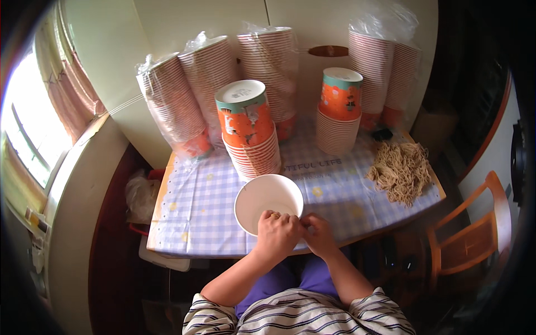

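Packaging-wise it's mostly clear plastic bags of stacked cups, all well beyond the hands at the table's far edge. Three bagged sleeves [215, 89] lean against the wall up and left of the grip, pale pink-ribbed with orange bottoms. Another bagged pair [385, 70] stands upright, far up and to the right. A crumpled clear bag [139, 195] sits low beside the table, off to the left.

Light: daylight from the window [28, 120] at left, blown out.
Right side: dim.
Edges: fisheye bending, dark vignette.
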### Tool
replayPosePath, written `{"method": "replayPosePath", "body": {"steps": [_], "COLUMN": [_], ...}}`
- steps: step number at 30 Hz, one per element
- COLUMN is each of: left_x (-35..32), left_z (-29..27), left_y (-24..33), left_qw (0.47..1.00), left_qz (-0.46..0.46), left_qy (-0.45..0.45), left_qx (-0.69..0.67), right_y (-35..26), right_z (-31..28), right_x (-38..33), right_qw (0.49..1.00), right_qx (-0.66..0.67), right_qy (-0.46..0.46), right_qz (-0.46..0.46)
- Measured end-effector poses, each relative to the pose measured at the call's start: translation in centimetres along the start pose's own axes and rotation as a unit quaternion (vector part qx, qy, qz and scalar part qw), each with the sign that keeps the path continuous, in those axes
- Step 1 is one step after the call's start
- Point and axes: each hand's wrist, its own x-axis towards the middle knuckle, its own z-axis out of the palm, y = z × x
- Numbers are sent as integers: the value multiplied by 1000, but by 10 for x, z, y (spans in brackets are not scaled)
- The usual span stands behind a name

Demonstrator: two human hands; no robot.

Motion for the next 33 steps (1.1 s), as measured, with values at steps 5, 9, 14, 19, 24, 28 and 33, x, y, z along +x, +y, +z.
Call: {"method": "replayPosePath", "body": {"steps": [5,9,14,19,24,28,33], "left_x": [-1,-2,-3,-2,-31,-40,-36], "left_z": [-2,4,6,-33,-53,-35,-33], "left_y": [-2,-3,-2,-16,-43,-46,-40], "left_qw": [1000,1000,996,980,976,984,962], "left_qz": [11,7,-75,-104,-88,-22,-82], "left_qy": [-11,-15,-2,-59,-105,-96,3], "left_qx": [10,17,-44,-158,-167,-149,-259], "right_y": [-3,-6,16,58,47,47,16], "right_z": [-4,-2,10,15,1,-7,4], "right_x": [5,5,-4,-22,-28,-26,-20], "right_qw": [998,999,999,991,921,827,851], "right_qx": [-19,-25,42,121,316,461,425], "right_qy": [-3,6,30,30,-11,-64,-96], "right_qz": [-52,-32,16,50,229,315,293]}}
